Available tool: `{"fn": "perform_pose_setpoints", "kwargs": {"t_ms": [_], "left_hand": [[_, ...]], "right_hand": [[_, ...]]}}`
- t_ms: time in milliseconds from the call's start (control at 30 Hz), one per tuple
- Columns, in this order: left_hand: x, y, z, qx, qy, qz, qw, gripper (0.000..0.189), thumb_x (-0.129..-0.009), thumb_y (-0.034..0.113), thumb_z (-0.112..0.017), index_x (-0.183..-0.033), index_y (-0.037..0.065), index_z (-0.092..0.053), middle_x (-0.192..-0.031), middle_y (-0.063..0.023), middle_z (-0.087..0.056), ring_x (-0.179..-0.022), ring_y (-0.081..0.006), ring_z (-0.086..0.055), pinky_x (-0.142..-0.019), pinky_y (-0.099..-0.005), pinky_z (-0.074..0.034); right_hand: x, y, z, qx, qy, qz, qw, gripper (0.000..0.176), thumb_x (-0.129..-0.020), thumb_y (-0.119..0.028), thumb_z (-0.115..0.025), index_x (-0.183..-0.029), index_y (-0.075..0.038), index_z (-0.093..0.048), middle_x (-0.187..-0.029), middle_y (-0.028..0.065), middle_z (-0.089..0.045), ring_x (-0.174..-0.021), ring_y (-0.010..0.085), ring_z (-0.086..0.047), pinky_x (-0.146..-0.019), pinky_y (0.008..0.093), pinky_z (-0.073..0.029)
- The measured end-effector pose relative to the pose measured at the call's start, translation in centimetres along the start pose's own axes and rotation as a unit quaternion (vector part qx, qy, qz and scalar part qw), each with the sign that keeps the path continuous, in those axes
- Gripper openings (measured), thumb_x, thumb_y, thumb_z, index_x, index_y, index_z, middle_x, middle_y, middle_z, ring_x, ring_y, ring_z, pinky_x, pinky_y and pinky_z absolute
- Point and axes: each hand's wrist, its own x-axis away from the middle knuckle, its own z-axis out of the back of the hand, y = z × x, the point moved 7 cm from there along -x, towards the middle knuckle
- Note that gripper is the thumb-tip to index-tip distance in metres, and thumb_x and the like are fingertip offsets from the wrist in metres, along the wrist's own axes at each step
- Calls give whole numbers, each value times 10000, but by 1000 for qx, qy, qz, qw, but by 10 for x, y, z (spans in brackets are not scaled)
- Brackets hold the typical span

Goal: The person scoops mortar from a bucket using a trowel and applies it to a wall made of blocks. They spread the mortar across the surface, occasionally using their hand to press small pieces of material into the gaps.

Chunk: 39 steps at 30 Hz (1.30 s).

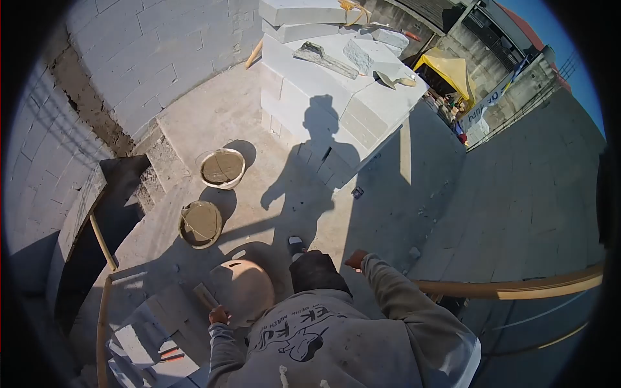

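The front of the grey sweatshirt (369,343) carries large black print (317,315); the letters "EK" are legible near its waist edge (326,296), with an "F" in the line adjoining and the following character uncertain. Accompanying small print is too small to read reliably. Dark, slanted lettering on the pale banner (484,111) is not legible.

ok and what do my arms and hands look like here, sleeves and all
Both arms wear long, loose, creased greyish sleeves, the left sleeve and the right sleeve, reaching about to the wrists. The left hand and right hand look gloveless. The matching top has dark lettering and a drawing.
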Motion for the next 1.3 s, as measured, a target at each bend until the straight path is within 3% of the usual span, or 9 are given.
{"fn": "perform_pose_setpoints", "kwargs": {"t_ms": [200,567,600,633,667,733,933,1067,1300], "left_hand": [[76,150,-206,-403,-112,-362,833,337,-893,291,-489,-1062,25,-609,-888,-121,-673,-779,-209,-651,-619,-337,-511],[-43,370,-245,-69,-63,-209,974,296,-869,291,-516,-873,15,-624,-798,-128,-660,-672,-206,-647,-523,-352,-493],[-76,378,-254,-303,-56,-332,891,241,-861,236,-514,-780,30,-609,-773,-149,-648,-645,-217,-644,-485,-383,-506],[-28,401,-275,-502,-29,-555,662,230,-855,197,-505,-713,34,-581,-754,-165,-635,-631,-223,-645,-448,-388,-505],[-82,386,-278,-375,-87,-344,856,227,-860,203,-501,-788,26,-623,-788,-153,-654,-626,-219,-648,-424,-344,-492],[-46,389,-300,-253,-105,-139,952,276,-860,223,-507,-931,-13,-632,-833,-153,-666,-630,-216,-651,-437,-322,-495],[-23,446,-384,-180,-114,-141,967,274,-858,340,-503,-970,103,-580,-815,-49,-640,-645,-146,-599,-554,-318,-416],[60,501,-437,-71,-86,-197,974,378,-847,297,-541,-996,-43,-616,-829,-121,-656,-705,-172,-628,-618,-272,-497],[94,522,-451,-94,-79,-212,969,433,-855,380,-545,-1046,2,-633,-862,-95,-663,-779,-176,-625,-726,-318,-482]], "right_hand": [[-27,12,304,-88,301,105,944,439,-797,-415,-552,-965,-22,-654,-983,207,-643,-947,369,-598,-837,431,-459],[-37,48,566,-102,472,70,873,376,-799,-373,-563,-926,-31,-655,-915,205,-653,-896,358,-620,-810,426,-475],[-31,49,583,-76,465,51,880,384,-801,-376,-563,-946,-32,-653,-935,204,-651,-919,359,-614,-822,426,-474],[-26,55,601,-80,475,41,875,395,-801,-366,-566,-988,-25,-637,-962,214,-643,-927,362,-611,-830,423,-475],[-25,64,618,-79,481,35,872,410,-802,-355,-569,-1029,-18,-620,-989,225,-634,-935,365,-608,-838,420,-475],[-34,91,655,-75,520,12,850,425,-802,-334,-573,-1074,-8,-592,-1015,238,-621,-946,370,-604,-850,419,-473],[-82,110,759,12,577,-22,816,570,-756,-176,-575,-1275,-9,-407,-1279,264,-433,-1186,404,-434,-970,422,-410],[-169,122,791,127,472,-23,872,666,-694,-118,-570,-1331,-80,-379,-1405,165,-320,-1301,347,-298,-1057,437,-315],[-208,136,798,281,456,18,844,404,-753,-234,-575,-1135,-103,-561,-1205,140,-533,-1175,312,-448,-963,459,-379]]}}
